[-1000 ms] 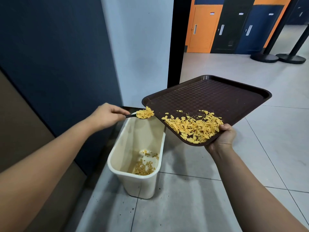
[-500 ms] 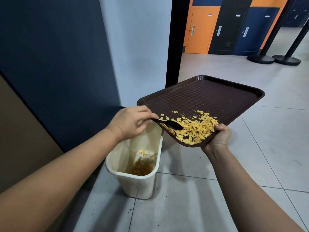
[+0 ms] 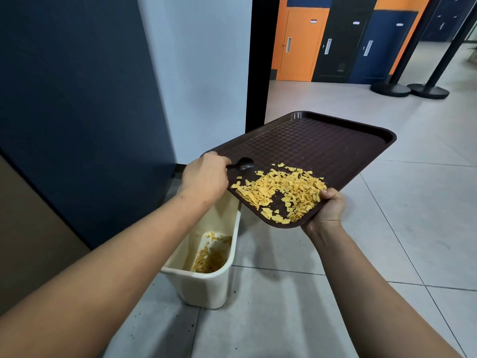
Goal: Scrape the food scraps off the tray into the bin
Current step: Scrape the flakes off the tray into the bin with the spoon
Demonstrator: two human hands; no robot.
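Mid-frame, the right hand clamps the tilted tray; left hand fingers grip a spoon. Most scraps remain on the tray's lower corner; some already lie in the bin below, lower centre.

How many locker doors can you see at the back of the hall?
3: an orange locker door on the left, a black locker door in the middle, and a blue locker door on the right. More may be hidden behind the black posts further right.
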